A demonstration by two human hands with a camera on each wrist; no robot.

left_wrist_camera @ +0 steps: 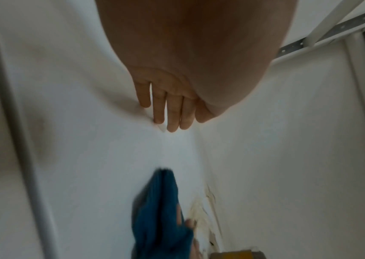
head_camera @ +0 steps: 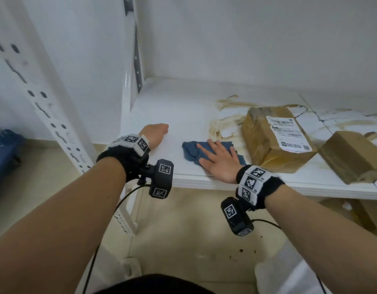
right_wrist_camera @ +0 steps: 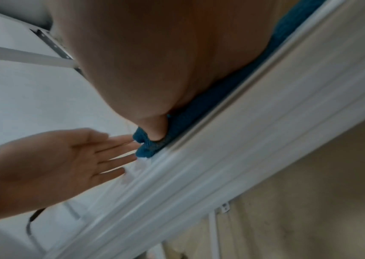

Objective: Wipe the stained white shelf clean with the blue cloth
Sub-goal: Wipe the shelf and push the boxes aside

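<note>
The white shelf [head_camera: 172, 107] carries brown stains [head_camera: 223, 122] in its middle and right part. A crumpled blue cloth [head_camera: 189, 150] lies near the front edge. My right hand [head_camera: 217, 158] lies flat on it with straight, spread fingers, pressing it down. In the right wrist view the thumb [right_wrist_camera: 157, 129] sits on the cloth [right_wrist_camera: 199, 112] beside the shelf's rim. My left hand [head_camera: 156, 132] rests on bare shelf to the left of the cloth, holding nothing. Its fingers [left_wrist_camera: 168, 108] are straight and touch the surface, short of the cloth [left_wrist_camera: 159, 210].
A labelled cardboard box [head_camera: 274, 136] stands just right of the cloth, with a second box [head_camera: 353, 155] further right. A perforated white upright [head_camera: 45, 107] rises at the left. More boxes [head_camera: 363, 213] sit under the shelf. A blue object [head_camera: 5, 149] is on the floor, far left.
</note>
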